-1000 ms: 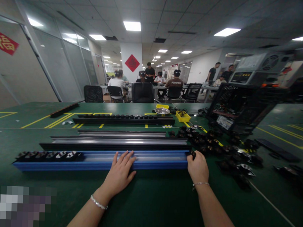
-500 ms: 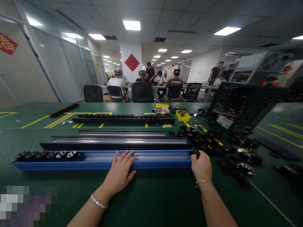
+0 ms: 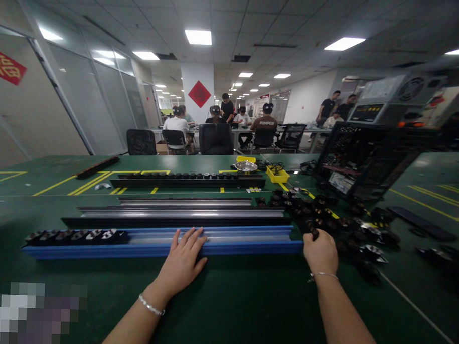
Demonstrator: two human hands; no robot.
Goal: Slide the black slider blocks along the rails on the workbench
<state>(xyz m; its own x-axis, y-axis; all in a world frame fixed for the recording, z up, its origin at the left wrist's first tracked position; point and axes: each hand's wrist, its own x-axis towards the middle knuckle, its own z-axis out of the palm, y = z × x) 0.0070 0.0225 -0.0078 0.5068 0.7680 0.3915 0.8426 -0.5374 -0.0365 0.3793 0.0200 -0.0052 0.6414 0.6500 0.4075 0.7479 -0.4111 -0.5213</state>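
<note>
A long blue channel rail (image 3: 242, 245) lies across the green table in front of me. Several small black parts (image 3: 76, 235) sit in a row at its left end. My left hand (image 3: 183, 260) rests flat on the rail's front edge near the middle, fingers spread. My right hand (image 3: 320, 253) is just past the rail's right end, fingers curled on a small black part (image 3: 314, 233) at the edge of a heap of the same black parts (image 3: 336, 226).
Black rails (image 3: 175, 215) lie behind the blue one; a farther black rail (image 3: 187, 180) is filled with parts. A yellow bin (image 3: 277, 175), a metal bowl (image 3: 245, 167) and an open computer case (image 3: 369, 162) stand at the back right. People sit at tables beyond.
My right hand has moved right, from the rail's right end into the near edge of the heap of black parts. My left hand has stayed on the rail.
</note>
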